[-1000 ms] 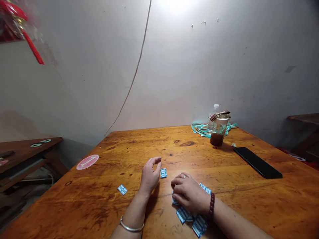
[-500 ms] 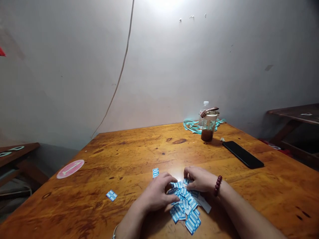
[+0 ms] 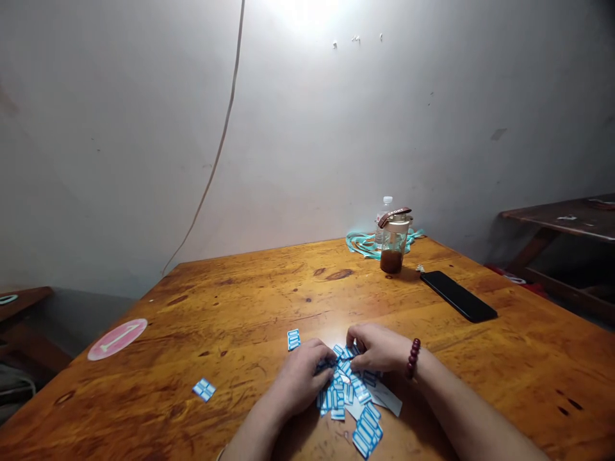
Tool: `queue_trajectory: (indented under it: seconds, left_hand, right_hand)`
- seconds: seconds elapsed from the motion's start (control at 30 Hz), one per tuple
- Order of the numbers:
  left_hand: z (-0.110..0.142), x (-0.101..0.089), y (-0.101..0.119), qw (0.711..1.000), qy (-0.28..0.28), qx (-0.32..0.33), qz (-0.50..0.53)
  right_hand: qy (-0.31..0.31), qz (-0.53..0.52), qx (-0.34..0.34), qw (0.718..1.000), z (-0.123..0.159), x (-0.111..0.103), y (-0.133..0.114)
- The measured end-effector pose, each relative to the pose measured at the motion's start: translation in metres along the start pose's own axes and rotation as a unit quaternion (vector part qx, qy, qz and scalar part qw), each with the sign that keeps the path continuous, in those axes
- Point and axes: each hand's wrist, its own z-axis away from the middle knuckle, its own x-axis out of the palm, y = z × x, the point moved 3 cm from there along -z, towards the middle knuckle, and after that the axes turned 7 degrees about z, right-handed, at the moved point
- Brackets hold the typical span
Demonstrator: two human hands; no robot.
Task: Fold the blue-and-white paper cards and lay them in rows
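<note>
A loose heap of small blue-and-white paper cards [image 3: 358, 387] lies at the front middle of the wooden table [image 3: 250, 301]. My left hand [image 3: 307, 371] is curled over the heap's left side, with some cards between its thumb and fingers. On the far right side, my right hand [image 3: 377, 349] bends over the cards, its thumb and index finger apart and touching them. A red bead bracelet [image 3: 413, 357] circles my right wrist. Partly under the heap sits a plain white paper piece [image 3: 387, 398]. Fingertips of both hands are partly hidden among the cards.
One card [image 3: 293, 339] lies beyond my left hand, another card [image 3: 204, 389] farther left. A pink round sticker [image 3: 118, 339] marks the left edge. At the back right are a black phone [image 3: 459, 296], a cup of brown liquid [image 3: 393, 250], a plastic bottle [image 3: 387, 206] and turquoise straps [image 3: 358, 243].
My left thumb has drawn closer to its fingers around the cards, and the heap has shifted slightly under both hands. The whole view has swung a little to the right.
</note>
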Motion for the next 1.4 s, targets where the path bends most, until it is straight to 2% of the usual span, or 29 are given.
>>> queue_trajectory:
  seconds: [0.17, 0.27, 0.33, 0.53, 0.63, 0.73, 0.8, 0.9, 1.07, 1.13, 1.23, 1.4]
  left_hand:
    - [-0.002, -0.006, 0.000, 0.996, 0.083, -0.009, 0.041]
    - [-0.003, -0.008, -0.010, 0.987, 0.131, -0.039, 0.080]
    - [-0.004, -0.007, -0.019, 0.977, 0.144, -0.064, 0.144]
    - [-0.005, -0.003, -0.027, 0.911, 0.109, -0.117, 0.381]
    - [-0.003, -0.002, -0.022, 0.886, 0.082, -0.131, 0.438]
    - [-0.002, -0.003, -0.018, 0.875, 0.068, -0.136, 0.459]
    - [-0.003, -0.004, -0.019, 0.879, 0.086, -0.142, 0.447]
    - [-0.004, -0.006, -0.021, 0.903, 0.107, -0.143, 0.392]
    - [-0.002, 0.001, -0.011, 0.945, 0.019, -0.091, 0.312]
    - [-0.002, 0.002, -0.007, 0.956, 0.009, -0.073, 0.282]
    - [-0.002, 0.000, -0.007, 0.959, 0.040, -0.077, 0.271]
    - [-0.002, -0.009, -0.018, 0.952, 0.139, -0.100, 0.254]
  right_hand:
    - [0.013, 0.004, -0.003, 1.000, -0.004, 0.008, -0.007]
    - [0.020, 0.006, -0.020, 1.000, -0.006, 0.008, -0.006]
    - [0.031, 0.017, -0.024, 0.999, -0.007, 0.007, -0.004]
    - [0.069, 0.048, -0.013, 0.996, -0.007, 0.003, 0.002]
    - [0.091, 0.052, -0.003, 0.995, -0.006, 0.002, 0.003]
    - [0.121, 0.031, -0.022, 0.992, -0.005, 0.000, -0.004]
    - [0.118, 0.014, -0.058, 0.991, -0.004, 0.000, -0.012]
    - [0.080, 0.003, -0.095, 0.992, -0.003, 0.004, -0.020]
    - [0.066, 0.032, -0.102, 0.992, -0.003, 0.008, -0.023]
    - [0.067, 0.052, -0.094, 0.992, -0.004, 0.010, -0.023]
    - [0.071, 0.062, -0.084, 0.992, -0.006, 0.012, -0.022]
    - [0.060, 0.052, -0.058, 0.995, -0.009, 0.010, -0.007]
